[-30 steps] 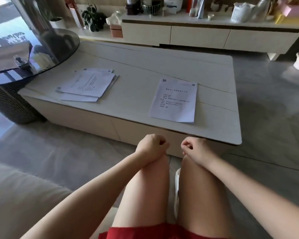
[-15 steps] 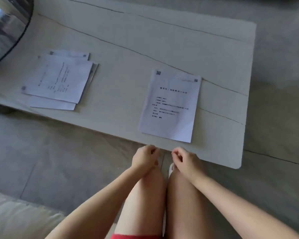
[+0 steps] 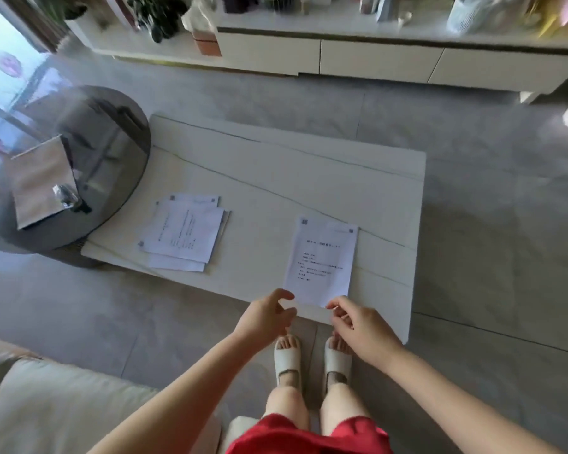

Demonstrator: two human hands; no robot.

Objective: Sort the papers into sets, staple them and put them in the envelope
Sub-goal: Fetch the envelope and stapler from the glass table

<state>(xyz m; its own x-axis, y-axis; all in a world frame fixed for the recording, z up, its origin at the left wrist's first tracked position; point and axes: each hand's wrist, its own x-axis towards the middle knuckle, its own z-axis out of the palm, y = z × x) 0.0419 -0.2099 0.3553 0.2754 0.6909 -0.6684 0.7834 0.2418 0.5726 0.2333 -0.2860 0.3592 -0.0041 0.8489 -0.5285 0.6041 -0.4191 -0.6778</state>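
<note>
A single printed sheet (image 3: 322, 260) lies near the front edge of the white low table (image 3: 276, 172). A loose pile of printed papers (image 3: 184, 234) sits further left on the same table. My left hand (image 3: 266, 317) hovers with spread, relaxed fingers at the sheet's lower left corner. The curved fingertips of my right hand (image 3: 361, 329) reach the sheet's lower right corner, with no plain grip on it. A brown envelope (image 3: 40, 181) lies on the round dark side table (image 3: 112, 152) at the left. A small dark stapler (image 3: 68, 198) rests on the envelope.
A long white cabinet (image 3: 374, 57) with plants and clutter runs along the far wall. A light sofa cushion (image 3: 46, 404) is at the lower left. My feet in white sandals (image 3: 312, 358) stand on the grey tile floor just before the table.
My hands have left my knees and moved forward to the near edge of the single sheet, fingers uncurling. The view now looks down from higher, with my feet on the floor visible.
</note>
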